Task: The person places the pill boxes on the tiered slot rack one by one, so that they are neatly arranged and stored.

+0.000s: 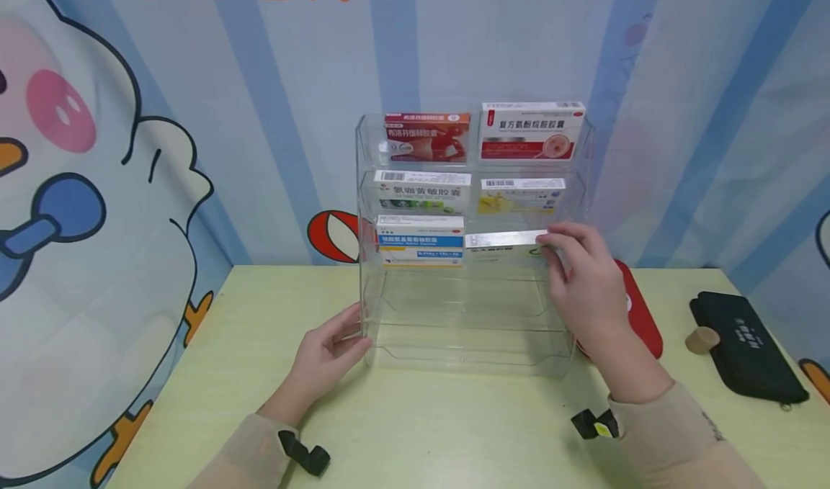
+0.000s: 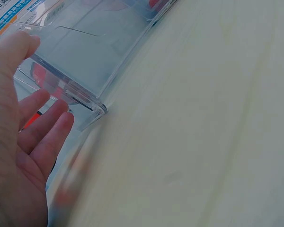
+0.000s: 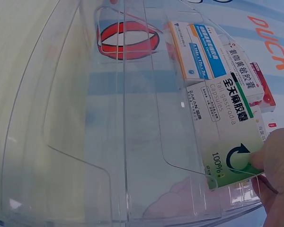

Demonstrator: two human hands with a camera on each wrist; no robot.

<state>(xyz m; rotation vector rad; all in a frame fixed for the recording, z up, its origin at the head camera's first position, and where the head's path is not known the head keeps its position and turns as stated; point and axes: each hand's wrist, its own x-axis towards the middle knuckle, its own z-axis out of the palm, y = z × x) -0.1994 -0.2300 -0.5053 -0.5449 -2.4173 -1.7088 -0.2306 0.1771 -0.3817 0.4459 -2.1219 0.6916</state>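
A clear plastic tiered rack [image 1: 463, 345] stands on the table with medicine boxes on its upper tiers. My right hand [image 1: 586, 280] pinches the right end of a white and green medicine box [image 3: 222, 127], between thumb and fingers. That box is in the third tier from the top, right of a white box with blue and orange bands [image 1: 420, 241]. At the rack's lower left side, my left hand [image 1: 331, 359] holds the edge, thumb toward the front and fingers behind; the left wrist view shows several fingers extended.
Higher tiers hold a red box [image 1: 426, 137], a white and red box [image 1: 532, 132], a white and green-printed box [image 1: 423, 191] and a yellow-printed box [image 1: 521, 196]. Right of the rack lie a red case [image 1: 638, 309], a brown cylinder [image 1: 702, 340] and a black zipped pouch [image 1: 752, 345].
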